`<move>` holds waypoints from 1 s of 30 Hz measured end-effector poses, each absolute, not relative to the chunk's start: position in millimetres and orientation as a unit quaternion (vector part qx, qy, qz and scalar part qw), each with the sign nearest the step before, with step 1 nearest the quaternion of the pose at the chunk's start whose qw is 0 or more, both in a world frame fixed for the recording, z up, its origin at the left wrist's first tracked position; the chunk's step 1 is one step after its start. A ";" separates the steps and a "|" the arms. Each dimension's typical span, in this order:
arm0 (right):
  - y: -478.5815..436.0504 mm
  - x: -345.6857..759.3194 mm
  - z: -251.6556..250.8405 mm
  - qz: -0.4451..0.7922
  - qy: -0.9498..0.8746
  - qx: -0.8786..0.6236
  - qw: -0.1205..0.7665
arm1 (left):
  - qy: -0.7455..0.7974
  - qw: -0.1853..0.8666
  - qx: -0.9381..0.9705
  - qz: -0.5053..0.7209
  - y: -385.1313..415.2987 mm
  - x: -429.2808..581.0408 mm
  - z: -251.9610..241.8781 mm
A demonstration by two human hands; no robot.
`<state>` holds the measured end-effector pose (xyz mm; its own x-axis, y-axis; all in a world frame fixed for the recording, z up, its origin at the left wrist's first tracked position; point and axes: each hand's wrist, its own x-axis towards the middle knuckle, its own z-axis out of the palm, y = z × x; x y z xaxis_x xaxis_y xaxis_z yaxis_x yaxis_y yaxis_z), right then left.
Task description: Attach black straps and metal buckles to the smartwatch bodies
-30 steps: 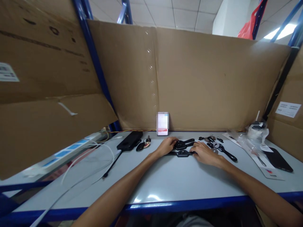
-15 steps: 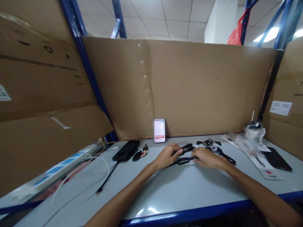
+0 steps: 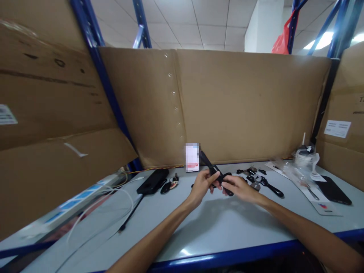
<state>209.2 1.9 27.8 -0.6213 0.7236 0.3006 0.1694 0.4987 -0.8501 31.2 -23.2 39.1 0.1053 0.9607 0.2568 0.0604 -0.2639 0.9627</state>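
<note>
My left hand (image 3: 202,185) and my right hand (image 3: 238,186) both grip a long black tool (image 3: 207,158), raised above the table. It is slim with a slot-like opening in its middle, and it tilts with its far end up to the left. Its near end (image 3: 229,192) shows between the two hands. My left thumb presses on the middle, and my right fingers close round the lower part. Partly hidden behind the hands, other black pieces lie on the table. To the right lies a black-handled tool (image 3: 271,187) with a metal head, beside several small black and metal parts (image 3: 250,171).
A phone-like screen (image 3: 192,158) stands against the cardboard back wall (image 3: 241,102). On the left are a black power bank-like box (image 3: 152,181), keys (image 3: 170,184), white cables and a power strip (image 3: 78,201). Clear packaging (image 3: 298,176) and a black phone (image 3: 332,190) lie at right.
The black tool has swung from lying nearly level across the hands to a steep tilt, its far end now up by the screen. My right hand has shifted slightly left, towards the left hand.
</note>
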 end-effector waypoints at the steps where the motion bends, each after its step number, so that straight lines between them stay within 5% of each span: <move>1: 1.0 204.4 22.0 0.410 -0.795 -0.292 0.338 | 0.417 0.443 0.605 0.513 -21.8 30.4 39.7; 5: 6.5 205.9 13.5 0.313 -0.789 -0.360 0.388 | 0.421 0.422 0.627 0.502 -7.0 12.6 43.5; 9: 17.0 226.6 19.0 0.189 -0.837 -0.401 0.321 | 0.494 0.209 0.541 0.648 18.0 -23.7 38.7; 13: 15.6 232.6 21.1 0.145 -0.885 -0.393 0.201 | 0.522 0.134 0.684 0.492 34.1 -41.6 19.9; 21: 17.6 214.7 9.0 0.073 -0.923 -0.338 0.169 | 0.467 0.089 0.849 0.231 32.8 -34.5 -16.8; 30: 35.2 206.2 9.1 -0.059 -0.929 -0.343 0.124 | 0.501 0.087 0.837 0.204 28.6 -31.8 -20.8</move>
